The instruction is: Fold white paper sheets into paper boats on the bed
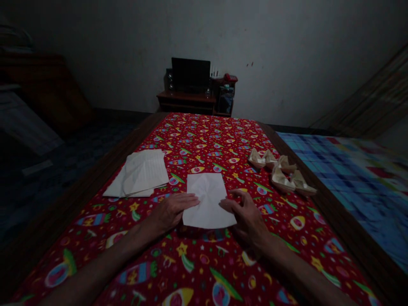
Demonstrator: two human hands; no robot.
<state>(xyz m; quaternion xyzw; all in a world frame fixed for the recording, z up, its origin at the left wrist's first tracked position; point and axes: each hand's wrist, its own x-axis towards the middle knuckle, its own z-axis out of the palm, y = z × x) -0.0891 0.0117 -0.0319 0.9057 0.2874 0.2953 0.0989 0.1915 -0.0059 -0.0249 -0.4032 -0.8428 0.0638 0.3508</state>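
A white sheet of paper [208,202] with creases meeting near its middle lies before me, its near edge slightly raised over the red cloth. My left hand [174,209] grips its left side, fingers laid together across the top and the thumb out of sight. On the right side, my right hand [247,214] has the thumb on the paper and the other fingers bent around the edge, partly hidden. Beyond my left hand is a loose stack of paper sheets [143,174]. Several folded paper boats [282,180] sit together at the right.
A red patterned cloth [204,263] covers the table, which has dark wooden borders [306,170]. To the right lies a blue checked cover [344,182]. A monitor [190,73] stands on a desk [186,101] by the far wall, near a red telephone [230,78]. The room is dim.
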